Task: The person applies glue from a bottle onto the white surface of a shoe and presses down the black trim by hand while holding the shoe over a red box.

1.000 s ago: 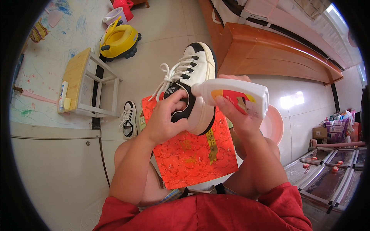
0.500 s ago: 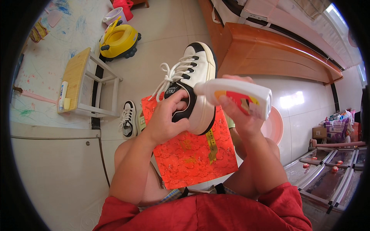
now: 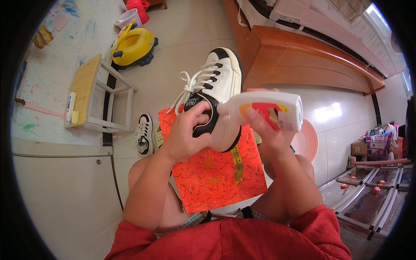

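Observation:
A white and black sneaker (image 3: 225, 80) with white laces is held over my lap, its toe pointing away from me. My left hand (image 3: 186, 134) is closed on its heel end, the fingers reaching into the opening. In my right hand (image 3: 273, 134) is a white plastic bottle (image 3: 268, 108) with a red and yellow label, tipped sideways. The bottle's narrow tip meets the shoe's side near the heel; whether it touches, I cannot tell. Beneath the shoe, a red patterned sheet (image 3: 216, 182) lies across my lap.
A second sneaker (image 3: 144, 134) rests on the floor at left, by a wooden-topped stool (image 3: 84, 91) bearing a white tube (image 3: 70, 106). A yellow ride-on potty (image 3: 134, 45) stands farther off. At right are a pink basin (image 3: 307, 141) and a wooden bed frame (image 3: 312, 60).
The bottle has shifted slightly left and down along the shoe's side, and its angle has levelled a little. My left hand and the sneaker stay nearly still.

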